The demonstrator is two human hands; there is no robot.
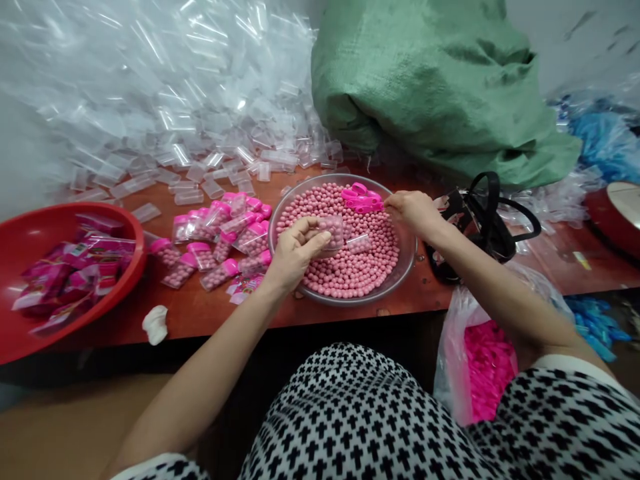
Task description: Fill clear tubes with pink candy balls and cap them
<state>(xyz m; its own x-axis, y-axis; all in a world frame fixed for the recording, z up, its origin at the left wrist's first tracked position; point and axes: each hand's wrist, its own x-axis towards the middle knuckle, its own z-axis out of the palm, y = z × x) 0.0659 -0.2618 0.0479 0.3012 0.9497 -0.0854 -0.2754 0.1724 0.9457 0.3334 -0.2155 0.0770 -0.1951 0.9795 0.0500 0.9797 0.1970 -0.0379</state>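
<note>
A wide grey bowl point(407, 273) full of pink beads point(345, 277) stands at the table's front edge. Over its left side, my left hand point(299, 248) is closed on a small clear plastic container point(332, 233) with pink beads inside. Another clear container point(359, 244) lies on the beads. Several bright pink caps point(361, 198) rest in a heap at the bowl's far side. My right hand point(413, 212) is at the right end of this heap, thumb and finger pinched on the edge of a pink cap.
Left of the bowl lie several capped, bead-filled containers point(217, 227). A red basin point(135, 267) with pink packets stands far left, near a white crumpled piece point(155, 325). Clear empty containers point(200, 87) and a green sack point(435, 87) fill the back. A black handbag point(453, 227) and a bag of pink caps point(487, 367) are at right.
</note>
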